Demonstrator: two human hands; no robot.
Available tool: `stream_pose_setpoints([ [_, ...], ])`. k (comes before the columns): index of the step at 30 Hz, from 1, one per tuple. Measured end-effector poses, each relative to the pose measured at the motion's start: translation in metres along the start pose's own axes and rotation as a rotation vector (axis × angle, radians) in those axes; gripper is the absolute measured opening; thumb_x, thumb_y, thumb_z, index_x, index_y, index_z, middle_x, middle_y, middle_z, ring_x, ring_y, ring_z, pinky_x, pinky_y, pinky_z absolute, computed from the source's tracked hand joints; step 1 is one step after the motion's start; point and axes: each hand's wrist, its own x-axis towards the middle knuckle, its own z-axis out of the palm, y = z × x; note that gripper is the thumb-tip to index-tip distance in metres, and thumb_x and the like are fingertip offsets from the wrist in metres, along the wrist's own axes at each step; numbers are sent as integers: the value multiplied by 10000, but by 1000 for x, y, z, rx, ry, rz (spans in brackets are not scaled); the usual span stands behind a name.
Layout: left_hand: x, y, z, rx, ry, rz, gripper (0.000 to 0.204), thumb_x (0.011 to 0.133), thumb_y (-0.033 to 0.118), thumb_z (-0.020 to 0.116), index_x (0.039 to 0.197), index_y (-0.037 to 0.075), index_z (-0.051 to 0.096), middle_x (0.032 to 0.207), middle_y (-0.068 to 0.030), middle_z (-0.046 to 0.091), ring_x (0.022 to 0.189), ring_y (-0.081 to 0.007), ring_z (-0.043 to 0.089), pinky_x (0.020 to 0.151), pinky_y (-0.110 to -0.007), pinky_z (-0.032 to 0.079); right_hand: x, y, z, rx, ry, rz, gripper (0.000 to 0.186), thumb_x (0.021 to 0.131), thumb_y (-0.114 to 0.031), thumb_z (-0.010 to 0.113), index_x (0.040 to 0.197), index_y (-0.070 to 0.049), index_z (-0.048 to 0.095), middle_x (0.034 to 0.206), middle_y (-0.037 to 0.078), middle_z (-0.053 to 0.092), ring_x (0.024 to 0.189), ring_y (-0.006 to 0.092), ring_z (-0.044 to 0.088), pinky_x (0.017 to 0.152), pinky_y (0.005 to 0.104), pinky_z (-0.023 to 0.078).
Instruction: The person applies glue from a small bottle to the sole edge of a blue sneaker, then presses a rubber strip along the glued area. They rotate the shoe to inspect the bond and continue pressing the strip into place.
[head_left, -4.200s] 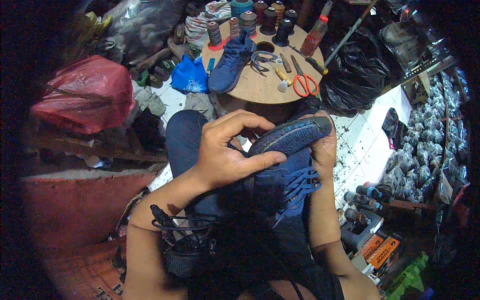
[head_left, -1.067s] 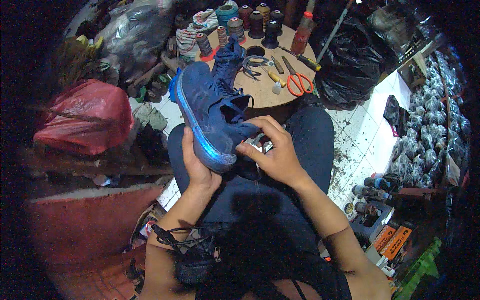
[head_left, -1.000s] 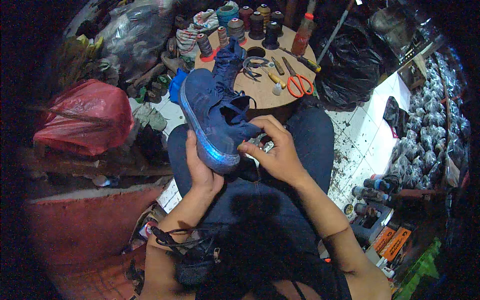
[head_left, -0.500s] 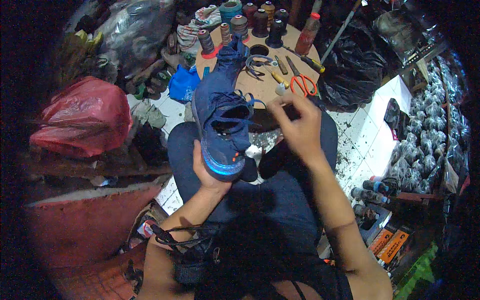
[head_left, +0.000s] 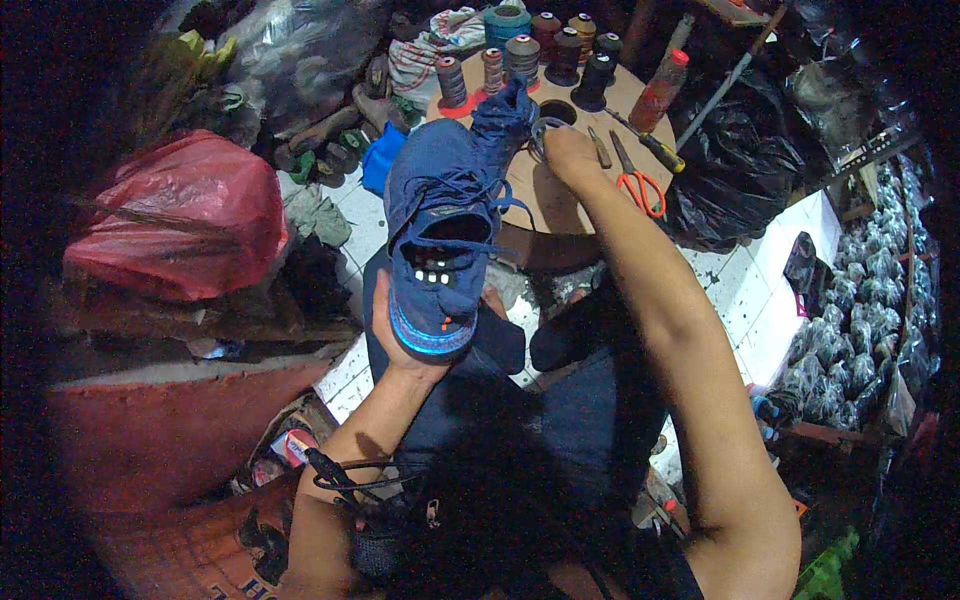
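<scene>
My left hand (head_left: 398, 335) grips a dark blue laced sneaker (head_left: 430, 190) by its heel from below, opening upward, a bright blue strip round its sole. Another blue sneaker (head_left: 505, 112) stands behind it on the round wooden table (head_left: 555, 220). My right hand (head_left: 568, 155) is stretched over that table, fingers curled down at a grey curved tool (head_left: 540, 135); their tips are hidden, so what they grip is unclear. Beside it lie a slim tool (head_left: 600, 148), orange-handled scissors (head_left: 638, 190) and a yellow-and-black handled tool (head_left: 665, 155).
Thread spools (head_left: 565, 60) and a red-capped bottle (head_left: 660, 90) crowd the table's back. Around are a red plastic bag (head_left: 180, 215), a blue bag (head_left: 380, 160), black bags (head_left: 730, 170), stacked wrapped bundles (head_left: 850, 330), my legs (head_left: 410, 430) and a tiled floor (head_left: 345, 205).
My right hand has left the shoe and moved forward onto the table's tools. My left hand still holds the sneaker, which has turned more upright and shows its opening.
</scene>
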Motion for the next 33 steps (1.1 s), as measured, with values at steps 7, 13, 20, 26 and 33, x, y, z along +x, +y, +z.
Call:
stream_pose_setpoints([
  [7,11,-3,-12,-87,-183,-3,646,1068,513,378,1550,87,442,1519,-186,532,1361,-393,543,1167,-534,421,-34,5,-46,-45,266,-85,150,866,-77,636,945,-33,756,945,207,731,892,373,733,742,486,587],
  [13,12,-6,-13,-12,-139,18,692,1059,572,369,1539,79,449,1493,-167,556,1344,-359,561,1164,-509,421,-116,15,-114,19,626,-358,190,856,-121,712,1042,-93,737,942,95,656,866,305,682,709,420,556],
  [20,2,-13,-1,32,-85,-13,684,1053,578,389,1526,90,466,1463,-158,583,1312,-347,588,1132,-505,452,-205,7,-176,103,761,-413,242,796,-56,789,1029,-67,722,908,92,662,818,277,683,682,377,557],
  [26,-9,-15,4,42,-70,-14,660,1055,572,397,1519,110,478,1471,-155,577,1313,-342,589,1115,-502,471,-257,-1,-205,128,699,-330,288,741,-23,798,1015,-54,716,903,91,651,816,277,670,688,384,548],
  [33,-17,-13,16,27,-127,-53,666,1040,584,419,1491,101,497,1370,-177,623,1163,-347,653,984,-509,553,-293,-8,-228,274,465,-206,255,748,-71,797,985,-67,702,936,113,639,867,322,684,748,437,563],
])
